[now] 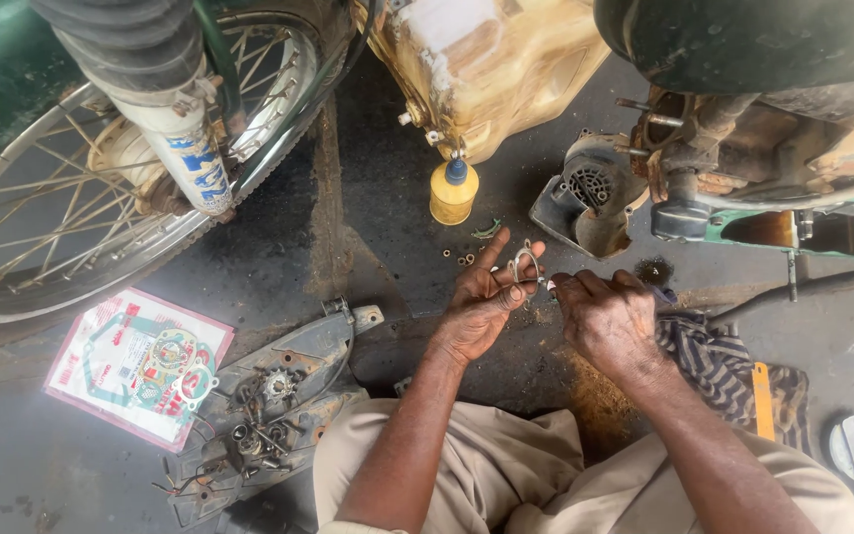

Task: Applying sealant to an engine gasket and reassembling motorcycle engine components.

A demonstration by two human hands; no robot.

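Pinching a small metal clip [524, 265] at frame centre, my left hand [481, 302] fingers grip it; my right hand [607, 318] fingers press together on its edge, above the oily floor [368, 198].

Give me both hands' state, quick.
Left hand: closed on a small metal clip, fingertips pinching.
Right hand: curled, fingertips at the same clip; grip cannot be told.

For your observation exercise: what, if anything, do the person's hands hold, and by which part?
The left hand pinches a small bent metal clip by its lower end between thumb and fingers. The right hand touches the clip's lower right side; whether it grips cannot be told.
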